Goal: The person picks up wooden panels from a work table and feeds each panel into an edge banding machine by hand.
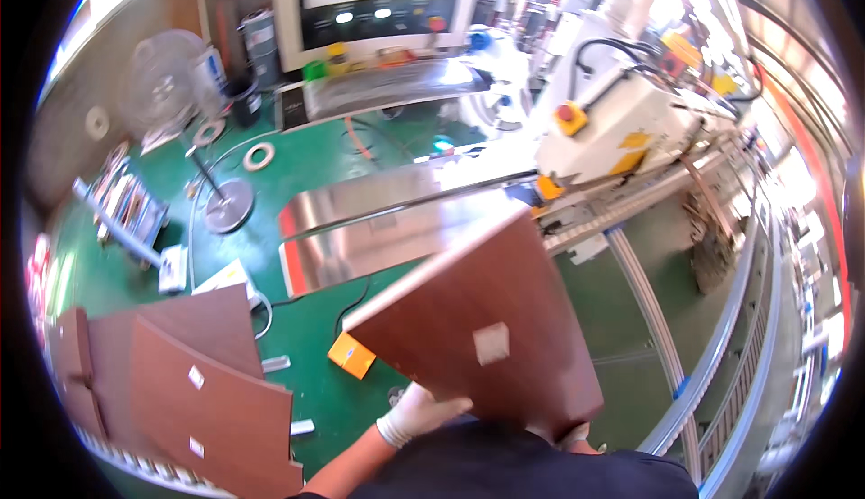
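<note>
Left hand (416, 413), white glove, grips the near bottom edge of a reddish-brown wood panel (478, 319), fingers curled onto it. Right hand (573, 434) mostly hidden behind panel's lower right corner; grip can't be confirmed. Panel is tilted, far end toward the steel infeed table (360, 228). Stack of similar panels (180, 382) sits lower left. White machine head (622, 120) and control console (378, 12) beyond.

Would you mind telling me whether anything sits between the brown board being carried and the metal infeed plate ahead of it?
Nothing visible does. The brown board, gripped by the gloved left hand, has its far edge over the metal plate; the orange block lies on the floor beside it.
</note>
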Motion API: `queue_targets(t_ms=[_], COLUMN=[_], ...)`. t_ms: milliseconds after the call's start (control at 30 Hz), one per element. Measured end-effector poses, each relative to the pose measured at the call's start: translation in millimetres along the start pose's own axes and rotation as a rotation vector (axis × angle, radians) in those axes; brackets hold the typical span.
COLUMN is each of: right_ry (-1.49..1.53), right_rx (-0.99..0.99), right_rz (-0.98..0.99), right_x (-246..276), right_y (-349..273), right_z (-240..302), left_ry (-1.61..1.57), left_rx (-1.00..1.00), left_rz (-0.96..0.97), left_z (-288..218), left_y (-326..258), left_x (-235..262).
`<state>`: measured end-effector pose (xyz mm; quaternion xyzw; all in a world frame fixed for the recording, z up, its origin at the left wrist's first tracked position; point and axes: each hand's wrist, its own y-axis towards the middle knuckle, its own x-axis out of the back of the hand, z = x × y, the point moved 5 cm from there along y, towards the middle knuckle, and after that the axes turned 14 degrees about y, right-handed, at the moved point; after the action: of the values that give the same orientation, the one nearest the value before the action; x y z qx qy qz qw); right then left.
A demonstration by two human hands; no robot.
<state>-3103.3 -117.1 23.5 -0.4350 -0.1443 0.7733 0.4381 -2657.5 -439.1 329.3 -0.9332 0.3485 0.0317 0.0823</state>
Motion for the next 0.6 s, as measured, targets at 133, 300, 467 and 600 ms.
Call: queue_targets(t_ms=[133, 300, 467, 600], right_ry=[0.136, 0.263, 0.202, 0.077], right_rx=[0.057, 0.263, 0.282, 0.276], right_rz=[0.059, 0.111, -0.607, -0.521], right_x=[19.9, 52.5, 57.4, 86.9], right_y=[-31.0, -54.3, -110.9, -116.6], right_z=[-22.8, -27.6, -15.0, -6.6], left_ry=[0.449, 0.393, -0.166, -0.280], left_rx=[-0.211, -0.145, 0.268, 0.357], left_rz=[0.278, 0.281, 0.116, 0.022], left_z=[-43.0, -22.0, 64.6, 125.9], left_y=[24.6, 71.7, 123.3, 150.4], left_x=[-35.5, -29.6, -5.3, 12.2])
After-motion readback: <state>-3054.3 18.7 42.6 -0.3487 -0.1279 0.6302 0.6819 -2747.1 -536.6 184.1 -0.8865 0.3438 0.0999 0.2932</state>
